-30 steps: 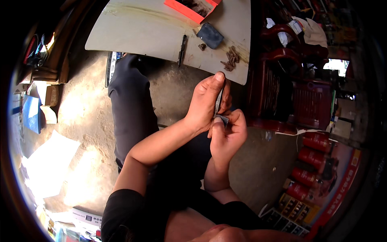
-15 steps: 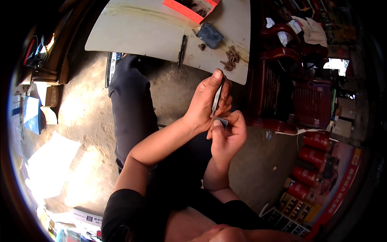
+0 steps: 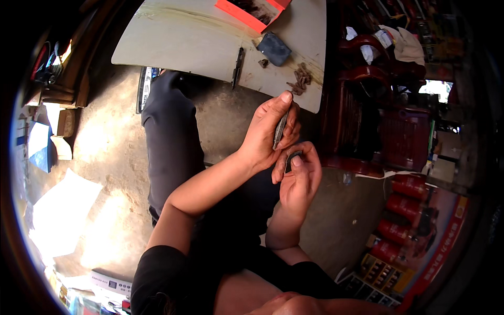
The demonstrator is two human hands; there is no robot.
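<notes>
My left hand (image 3: 262, 127) is closed around a slim, dark grey bar with a tapered end (image 3: 280, 132), its thumb pressed near the upper end. Just below it, my right hand (image 3: 300, 181) pinches a small dark flat piece (image 3: 290, 159) between thumb and fingers; what kind it is I cannot make out. The two hands are close together above my lap, and the piece stands slightly apart from the bar. Beyond them, small brown stick-like pieces (image 3: 300, 79) lie heaped near the corner of the pale table (image 3: 184, 42).
On the table are a dark grey block (image 3: 274, 49), a small brown lump (image 3: 263, 63), a black pen-like tool (image 3: 238, 68) overhanging the edge, and an orange-red box (image 3: 260, 23) with dark contents. A dark red wooden chair (image 3: 404, 128) stands right; red cylinders (image 3: 407, 207) lie lower right.
My right hand has drawn slightly away from the bar's lower end, and the dark piece has turned in its fingers. The bar has turned a little in my left hand, showing a darker face.
</notes>
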